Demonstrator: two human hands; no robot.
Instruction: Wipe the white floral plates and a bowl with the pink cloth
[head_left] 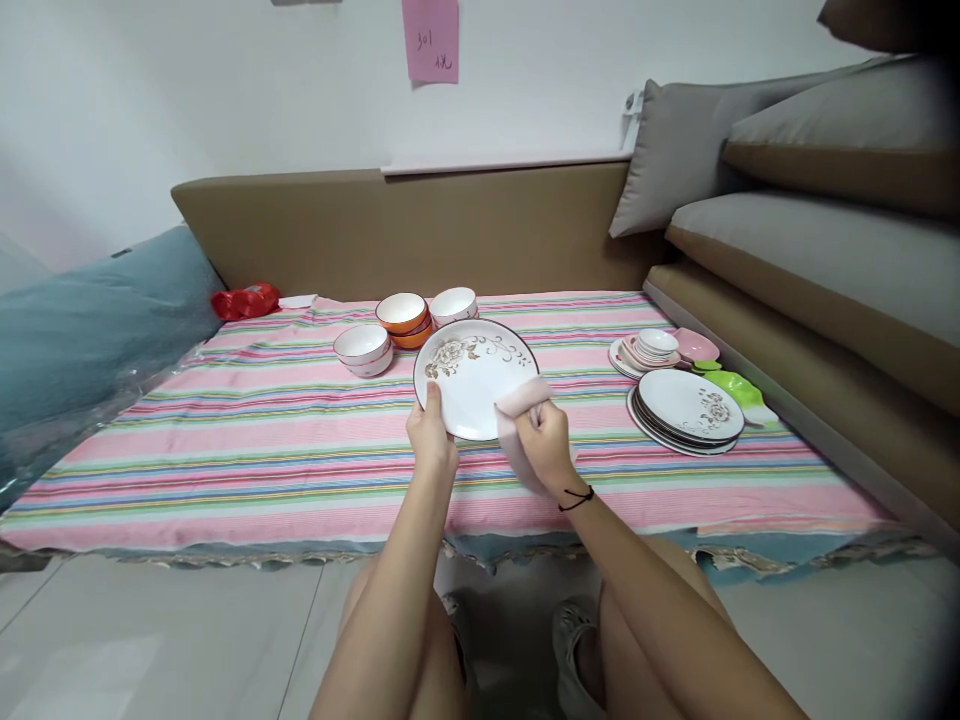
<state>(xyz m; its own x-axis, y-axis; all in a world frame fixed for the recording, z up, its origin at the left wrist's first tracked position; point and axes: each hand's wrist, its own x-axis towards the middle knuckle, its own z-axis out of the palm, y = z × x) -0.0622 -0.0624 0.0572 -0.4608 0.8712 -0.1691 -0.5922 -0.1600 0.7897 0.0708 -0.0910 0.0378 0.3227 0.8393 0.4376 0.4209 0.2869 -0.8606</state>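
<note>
My left hand [430, 437] grips the near-left rim of a white plate [469, 372] with a gold flower pattern and a dark edge, holding it tilted up above the striped cloth. My right hand [541, 440] is closed on a pale pink cloth [517, 402], pressed against the plate's lower right rim. A black band sits on my right wrist.
A pink striped cloth [262, 450] covers the low surface. Behind the plate stand white bowls [363, 348] and orange bowls [403, 316]. At the right lie a stack of plates [688, 410], small saucers [651, 350], a pink dish and a green dish [735, 388]. Cushions rise at right.
</note>
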